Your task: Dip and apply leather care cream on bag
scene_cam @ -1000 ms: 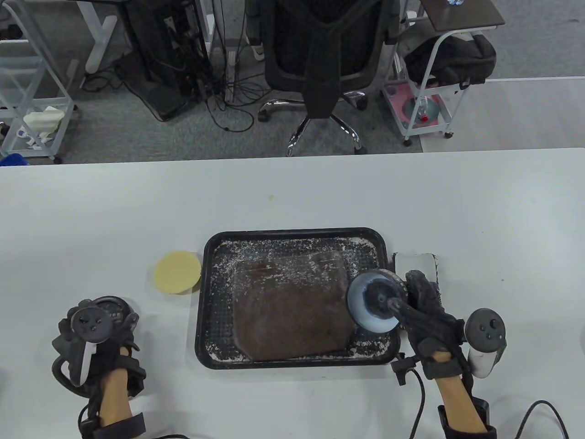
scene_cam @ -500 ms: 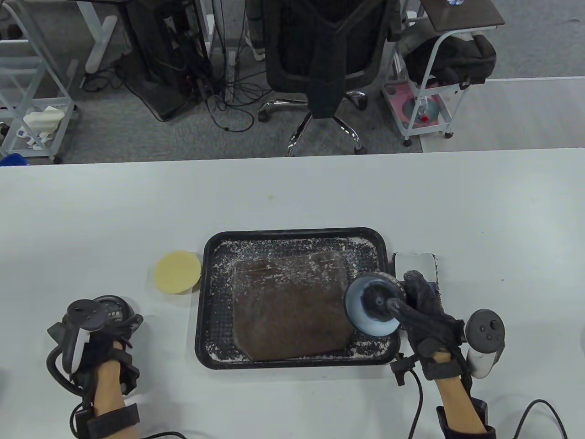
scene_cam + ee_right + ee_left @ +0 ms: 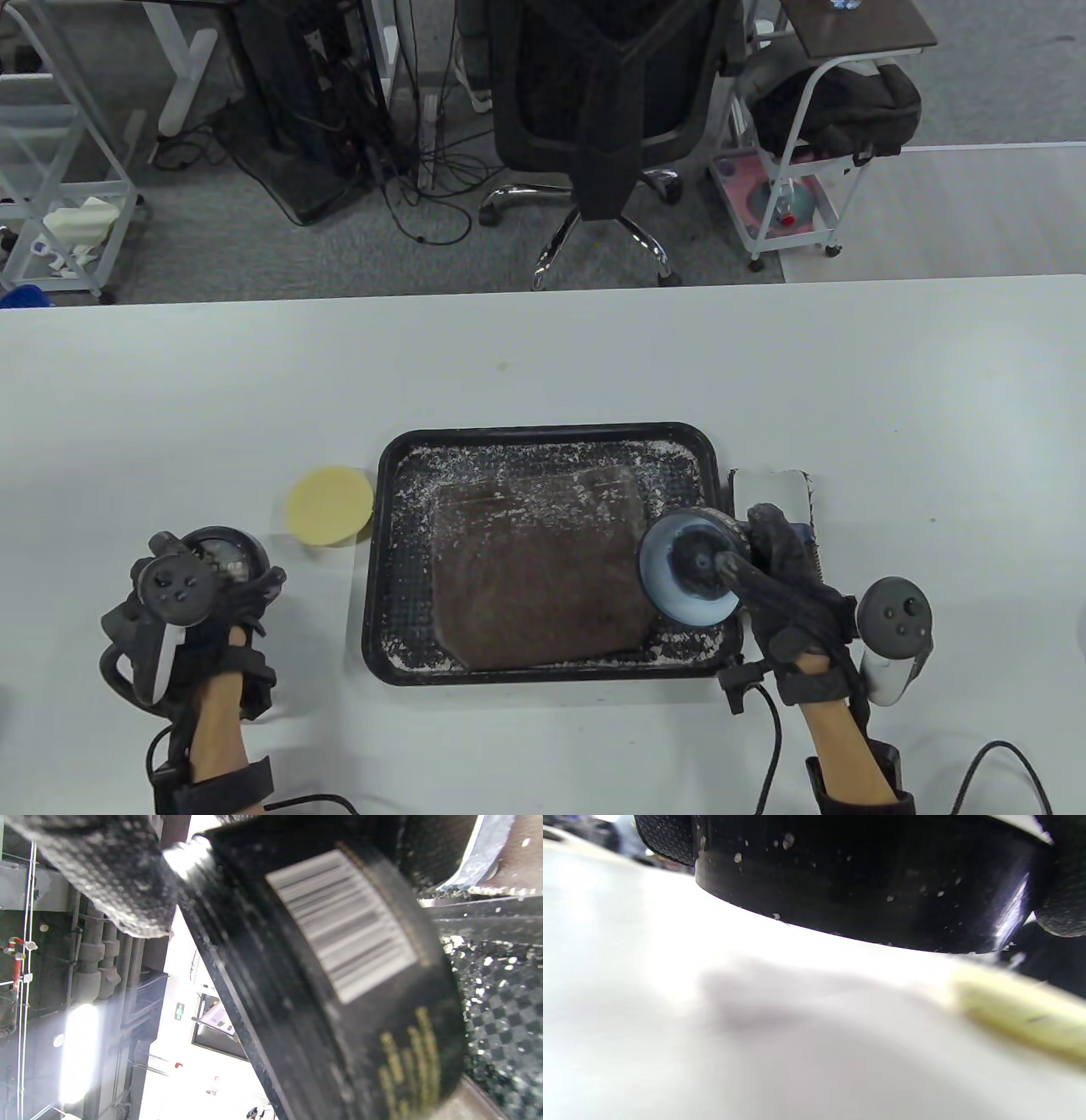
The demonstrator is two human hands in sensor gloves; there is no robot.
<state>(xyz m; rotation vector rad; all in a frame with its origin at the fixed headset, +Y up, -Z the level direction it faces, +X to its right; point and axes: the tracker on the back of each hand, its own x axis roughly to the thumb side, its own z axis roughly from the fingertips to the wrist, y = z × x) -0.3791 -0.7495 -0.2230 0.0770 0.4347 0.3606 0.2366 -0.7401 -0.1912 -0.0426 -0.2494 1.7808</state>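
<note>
Nearest the table's front edge, the gloved left hand [image 3: 199, 624] lies at the left with its fingers curled round a black round lid [image 3: 222, 553] standing on the white table [image 3: 543, 356]. The left wrist view shows that lid's black side wall [image 3: 865, 891], flecked with white, with gloved fingertips at either end. On the right, the gloved right hand [image 3: 793, 594] grips an open round black jar of pale leather care cream [image 3: 691, 569], tilted so that its mouth faces the camera; the thumb reaches across into the pale cream. The right wrist view shows the jar's black wall with a barcode label [image 3: 339, 925] and a gloved fingertip [image 3: 114, 870] pressed against it.

The jar hangs over the right front part of a black rectangular tray [image 3: 543, 433], whose floor is strewn with white flakes. A flat brown leather bag [image 3: 534, 577] lies in the tray, just left of the jar, with white streaks on its far part. A round yellow sponge pad [image 3: 329, 507] lies just beside the tray's left rim, beyond the left hand. A white rectangular piece [image 3: 776, 488] lies beyond the right hand, partly hidden by its fingers.
</note>
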